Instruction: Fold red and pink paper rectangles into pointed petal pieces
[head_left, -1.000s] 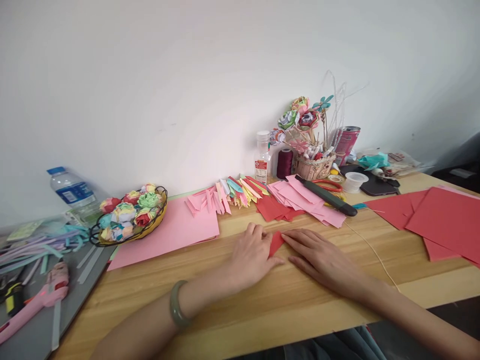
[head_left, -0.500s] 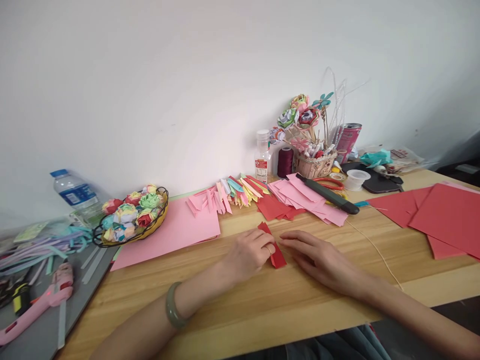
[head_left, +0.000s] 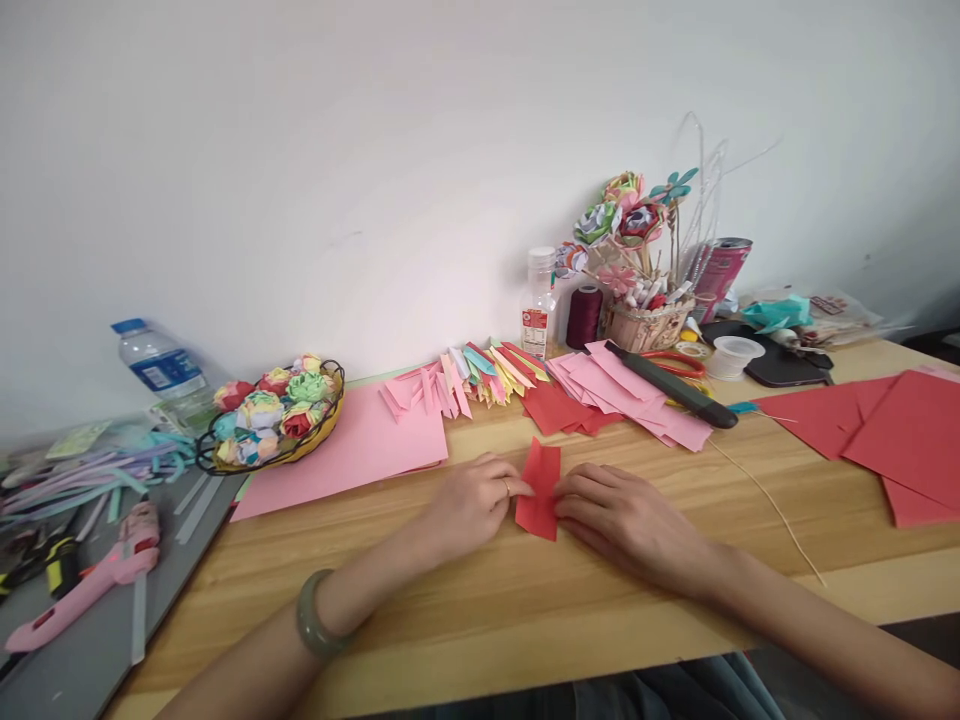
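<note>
A small piece of red paper lies on the wooden table, opened out with a crease down its length. The fingers of my left hand, curled together, hold its left edge; a ring is on one finger and a green bangle on the wrist. At the right edge, my right hand has its fingers closed on the paper, its thumb partly hidden. Behind my hands lie red paper pieces and a fanned stack of pink paper pieces with a dark green utility knife across it.
Folded paper strips stand in a row by the wall. A basket of paper flowers rests on pink paper. A pink glue gun is on the left mat. Large red sheets lie right, near a string.
The red paper was a narrow folded strip under my left hand; it is now spread wider. My left hand has shifted to its left edge, and my right hand now touches the right edge.
</note>
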